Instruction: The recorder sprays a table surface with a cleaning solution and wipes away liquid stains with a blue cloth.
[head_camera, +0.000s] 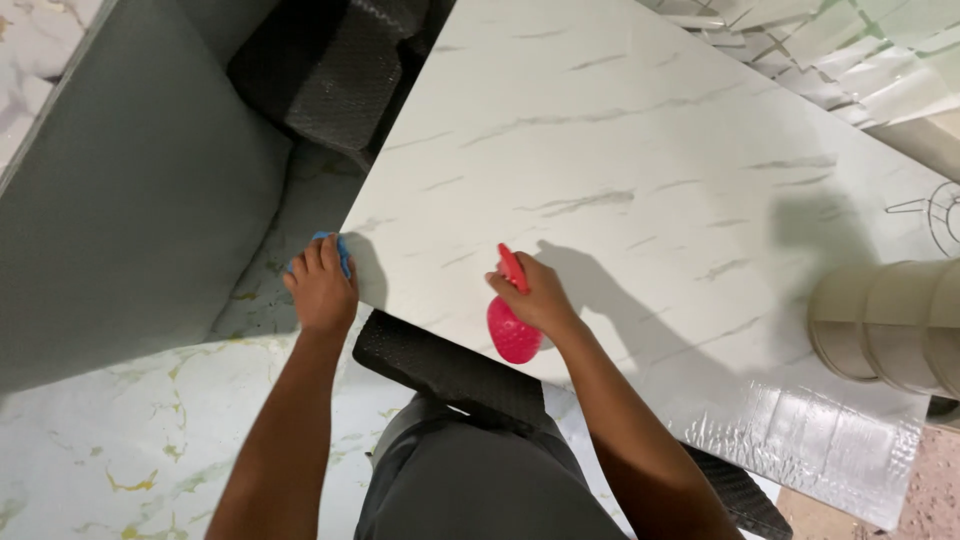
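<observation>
Spray bottle (513, 330), pink and light-looking, hangs in my right hand (540, 295), fingers wrapped round its red trigger (511, 267) at the marble-patterned slab's (620, 170) near edge. Beyond it, my left hand (322, 290) presses a soft blue cloth (341, 254) against the slab's corner.

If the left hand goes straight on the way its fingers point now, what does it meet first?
The left hand points up the picture along the left edge of the white marble-look slab. The blue cloth under its fingers comes first; beyond that, probably the dark woven chair, though depth is unclear.
</observation>
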